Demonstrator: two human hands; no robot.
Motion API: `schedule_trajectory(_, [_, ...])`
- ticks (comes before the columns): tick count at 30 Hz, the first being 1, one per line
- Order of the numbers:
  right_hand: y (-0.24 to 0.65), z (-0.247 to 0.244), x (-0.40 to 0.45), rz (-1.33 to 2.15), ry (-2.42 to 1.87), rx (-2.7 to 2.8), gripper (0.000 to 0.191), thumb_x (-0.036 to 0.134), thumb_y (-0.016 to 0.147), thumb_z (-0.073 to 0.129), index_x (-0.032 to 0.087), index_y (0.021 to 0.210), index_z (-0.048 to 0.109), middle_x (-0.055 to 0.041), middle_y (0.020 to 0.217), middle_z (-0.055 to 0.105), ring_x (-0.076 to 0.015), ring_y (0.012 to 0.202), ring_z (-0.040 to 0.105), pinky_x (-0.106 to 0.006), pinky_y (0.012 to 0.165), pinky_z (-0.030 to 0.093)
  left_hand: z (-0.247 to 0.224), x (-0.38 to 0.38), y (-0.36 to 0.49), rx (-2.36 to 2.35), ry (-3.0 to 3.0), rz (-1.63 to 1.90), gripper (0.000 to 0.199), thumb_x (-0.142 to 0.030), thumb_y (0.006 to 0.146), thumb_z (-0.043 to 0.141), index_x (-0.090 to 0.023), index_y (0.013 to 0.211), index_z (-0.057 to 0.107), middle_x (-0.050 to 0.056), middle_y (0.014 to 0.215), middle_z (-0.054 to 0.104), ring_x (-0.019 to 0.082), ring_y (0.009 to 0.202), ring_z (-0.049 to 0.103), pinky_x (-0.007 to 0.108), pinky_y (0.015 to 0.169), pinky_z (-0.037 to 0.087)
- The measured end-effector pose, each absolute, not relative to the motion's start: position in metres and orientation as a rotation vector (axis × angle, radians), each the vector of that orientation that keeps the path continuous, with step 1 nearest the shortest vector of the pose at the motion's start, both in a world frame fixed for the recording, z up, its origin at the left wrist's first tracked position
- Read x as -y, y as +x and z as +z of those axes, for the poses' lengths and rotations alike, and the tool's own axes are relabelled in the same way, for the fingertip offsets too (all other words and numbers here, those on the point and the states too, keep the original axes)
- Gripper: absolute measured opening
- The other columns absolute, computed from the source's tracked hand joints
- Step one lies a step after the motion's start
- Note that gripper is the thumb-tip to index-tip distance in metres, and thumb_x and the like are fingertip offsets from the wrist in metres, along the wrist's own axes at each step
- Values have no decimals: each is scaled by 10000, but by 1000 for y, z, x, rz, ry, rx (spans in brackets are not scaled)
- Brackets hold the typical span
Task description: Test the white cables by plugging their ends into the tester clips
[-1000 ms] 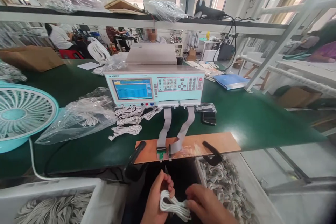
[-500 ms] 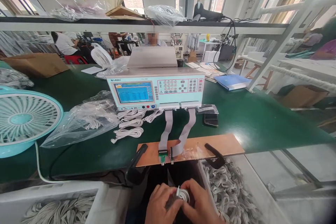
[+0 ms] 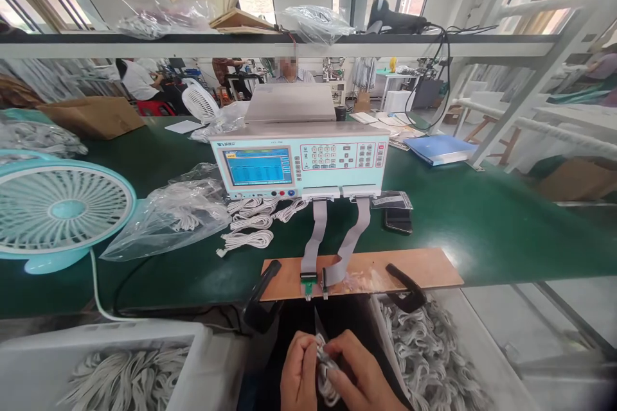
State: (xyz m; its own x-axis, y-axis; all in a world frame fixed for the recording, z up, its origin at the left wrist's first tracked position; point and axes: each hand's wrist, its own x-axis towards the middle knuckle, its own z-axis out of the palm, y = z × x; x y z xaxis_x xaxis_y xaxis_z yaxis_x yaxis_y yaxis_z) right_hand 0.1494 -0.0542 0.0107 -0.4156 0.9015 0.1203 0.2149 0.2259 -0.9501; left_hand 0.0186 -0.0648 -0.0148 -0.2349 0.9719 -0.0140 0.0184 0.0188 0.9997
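Now both my hands are low, in front of the near edge of the table, and they hold one small bundle of white cable [image 3: 324, 366] between them. My left hand [image 3: 299, 372] is closed around the coil from the left side, with the fingers curled to keep the loops together. My right hand [image 3: 359, 376] pinches the upper part of the same bundle with the thumb and first fingers, I think to bring one end free; the plug itself is too small for me to see clearly.

Just above my hands, the wooden board [image 3: 424, 266] lies along the near edge of the table, held there by two black clamps. On the board the small test connectors [image 3: 314, 281] point toward me, so a plug can go in without reaching far. Two grey ribbon cables [image 3: 314, 231] run from them up to the cable tester [image 3: 299, 160], which stands in the middle of the table with its screen facing me.

White bins of cable bundles stand below the table edge, one at my left [image 3: 120, 379] and one at my right [image 3: 429, 353], close to each hand. Some more bundles [image 3: 248, 228] lie beside the tester, near a plastic bag [image 3: 168, 218]. A turquoise fan [image 3: 62, 209] stands at the left edge.
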Motion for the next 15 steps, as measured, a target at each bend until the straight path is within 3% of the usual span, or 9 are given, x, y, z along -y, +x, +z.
schedule_trajectory(5, [146,26,47,1237,-901,1895,267,235,902,348,159,977,593,-78,847,515,-169,741,533,-268,667,447,-6,58,18,-1397,835,1412,309,-466,771,499,-196,623,537,-23,617,445,130,594,439,226,580,380])
schedule_trajectory(12, [148,38,30,1264,-650,2311,216,188,872,426,205,966,620,-54,862,590,-170,796,568,-215,690,441,-5,48,8,-1314,875,1205,349,-463,693,586,-158,529,538,-34,528,430,103,525,372,201,513,324])
schedule_trajectory(15, [146,31,26,1161,-718,2254,191,223,869,431,198,845,619,-33,761,569,-162,700,549,-217,629,427,-9,45,9,-1321,813,1205,351,-487,690,581,-158,569,555,-38,534,424,102,528,374,192,507,324])
